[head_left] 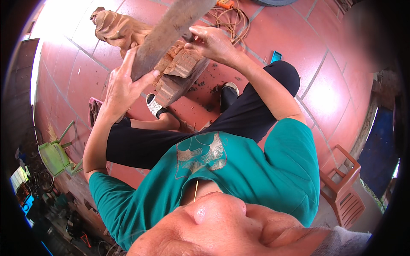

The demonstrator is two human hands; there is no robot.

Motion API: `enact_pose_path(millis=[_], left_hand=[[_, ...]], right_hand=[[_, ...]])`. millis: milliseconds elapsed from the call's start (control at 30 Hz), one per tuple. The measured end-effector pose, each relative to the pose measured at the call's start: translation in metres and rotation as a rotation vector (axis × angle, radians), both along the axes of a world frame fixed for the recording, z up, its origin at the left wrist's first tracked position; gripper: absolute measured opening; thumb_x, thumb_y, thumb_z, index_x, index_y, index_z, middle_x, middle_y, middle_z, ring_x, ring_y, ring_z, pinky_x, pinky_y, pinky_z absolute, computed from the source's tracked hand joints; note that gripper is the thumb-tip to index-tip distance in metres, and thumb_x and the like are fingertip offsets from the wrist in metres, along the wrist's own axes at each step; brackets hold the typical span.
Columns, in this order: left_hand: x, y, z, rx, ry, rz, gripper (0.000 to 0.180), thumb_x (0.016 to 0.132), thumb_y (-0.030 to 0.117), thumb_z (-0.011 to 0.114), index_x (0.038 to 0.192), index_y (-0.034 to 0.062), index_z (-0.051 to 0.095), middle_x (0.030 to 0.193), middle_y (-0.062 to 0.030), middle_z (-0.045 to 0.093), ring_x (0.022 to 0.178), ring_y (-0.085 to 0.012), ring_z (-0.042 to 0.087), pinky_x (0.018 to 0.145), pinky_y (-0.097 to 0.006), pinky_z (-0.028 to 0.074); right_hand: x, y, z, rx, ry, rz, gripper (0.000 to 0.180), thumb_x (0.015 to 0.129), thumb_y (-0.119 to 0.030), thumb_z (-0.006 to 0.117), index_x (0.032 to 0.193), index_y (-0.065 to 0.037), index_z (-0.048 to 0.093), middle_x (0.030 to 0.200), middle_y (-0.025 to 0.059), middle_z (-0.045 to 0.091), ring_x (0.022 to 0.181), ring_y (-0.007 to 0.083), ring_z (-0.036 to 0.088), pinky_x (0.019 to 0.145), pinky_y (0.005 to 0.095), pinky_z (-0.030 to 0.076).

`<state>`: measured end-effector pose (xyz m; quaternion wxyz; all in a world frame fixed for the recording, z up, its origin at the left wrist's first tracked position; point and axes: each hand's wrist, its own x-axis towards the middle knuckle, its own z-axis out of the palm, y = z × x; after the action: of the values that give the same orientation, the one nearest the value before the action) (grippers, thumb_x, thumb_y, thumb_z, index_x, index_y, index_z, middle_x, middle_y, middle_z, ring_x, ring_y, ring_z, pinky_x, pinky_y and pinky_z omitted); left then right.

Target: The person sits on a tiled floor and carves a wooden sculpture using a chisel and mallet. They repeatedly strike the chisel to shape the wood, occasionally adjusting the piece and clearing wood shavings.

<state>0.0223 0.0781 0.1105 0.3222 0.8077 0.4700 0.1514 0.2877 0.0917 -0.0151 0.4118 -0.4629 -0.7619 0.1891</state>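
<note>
A broad, flat grey metal blade slants from my left hand up past the top edge of the view. My left hand grips its lower end, thumb on one side and fingers on the other. Beyond the blade, my right hand is closed, thumb and fingers pinching a small dark piece beside the blade's edge. Below the blade sits a chipped wooden block on a thicker wooden beam between my feet. A carved wooden figure lies on the left, partly hidden behind the blade.
Dark chips lie on the red tiled floor around the beam. A coiled cable with an orange socket is at the top. A small blue object lies near my knee. Chairs stand left, green, and right, brown.
</note>
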Motion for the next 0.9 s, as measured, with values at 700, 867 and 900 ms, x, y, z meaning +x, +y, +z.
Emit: enact_pose_path(millis=[700, 867, 900], left_hand=[[0.0, -0.004, 0.013, 0.129, -0.169, -0.048, 0.065, 0.087, 0.024, 0.078, 0.139, -0.002, 0.047, 0.104, -0.021, 0.074, 0.095, -0.0272, 0.075, 0.082, -0.037, 0.056], [-0.001, 0.001, -0.001, -0.004, 0.059, -0.025, 0.062, 0.089, 0.027, 0.075, 0.136, -0.0037, 0.048, 0.09, -0.0206, 0.074, 0.088, -0.0311, 0.075, 0.08, -0.039, 0.056], [-0.001, 0.004, -0.004, -0.039, 0.155, -0.039, 0.062, 0.09, 0.028, 0.074, 0.136, -0.004, 0.048, 0.087, -0.0206, 0.074, 0.086, -0.032, 0.075, 0.079, -0.039, 0.055]], right_hand=[[0.006, 0.005, 0.001, -0.158, 0.138, -0.027, 0.031, 0.085, -0.027, 0.08, 0.093, -0.003, 0.063, 0.077, 0.0135, 0.067, 0.071, 0.0313, 0.067, 0.063, 0.041, 0.049], [0.004, 0.006, -0.006, -0.079, 0.126, -0.016, 0.033, 0.083, -0.028, 0.081, 0.092, -0.002, 0.063, 0.077, 0.0143, 0.065, 0.072, 0.0335, 0.067, 0.063, 0.0417, 0.05], [0.004, 0.006, -0.008, -0.076, 0.092, -0.024, 0.034, 0.083, -0.028, 0.081, 0.092, -0.002, 0.062, 0.077, 0.0145, 0.065, 0.072, 0.0339, 0.066, 0.063, 0.0418, 0.05]])
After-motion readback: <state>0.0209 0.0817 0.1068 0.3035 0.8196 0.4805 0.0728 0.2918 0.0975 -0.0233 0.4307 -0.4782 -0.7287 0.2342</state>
